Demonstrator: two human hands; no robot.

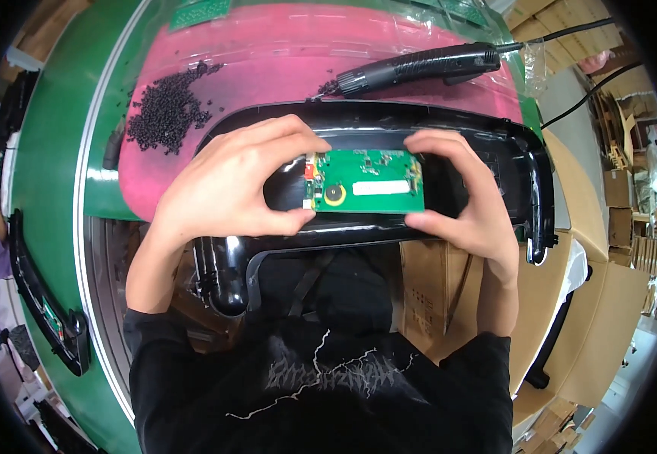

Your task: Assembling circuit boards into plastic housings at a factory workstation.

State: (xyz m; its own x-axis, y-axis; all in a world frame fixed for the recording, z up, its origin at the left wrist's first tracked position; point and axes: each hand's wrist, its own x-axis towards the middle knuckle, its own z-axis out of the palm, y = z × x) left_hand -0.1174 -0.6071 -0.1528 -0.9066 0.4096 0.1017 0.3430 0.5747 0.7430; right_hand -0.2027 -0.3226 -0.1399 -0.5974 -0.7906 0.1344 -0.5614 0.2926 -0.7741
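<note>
Between my two hands is a green circuit board (381,170) with a white label strip, a round dark part and a red connector at its left end. My left hand (241,178) pinches the left end with thumb and fingertips. At the right end my right hand (465,193) grips the corners the same way. Directly beneath the board lies a glossy black plastic housing (521,163), its hollow inside facing up. One rounded leg of the housing points toward me at the left, a shorter one at the right. The housing's middle is partly hidden by the board and hands.
A black electric screwdriver (419,68) with a cord lies on the pink mat (268,57), beyond the housing. Small black screws (166,110) are heaped at the left. Another black housing (48,310) lies on the green table. An open cardboard box (593,325) stands to my right.
</note>
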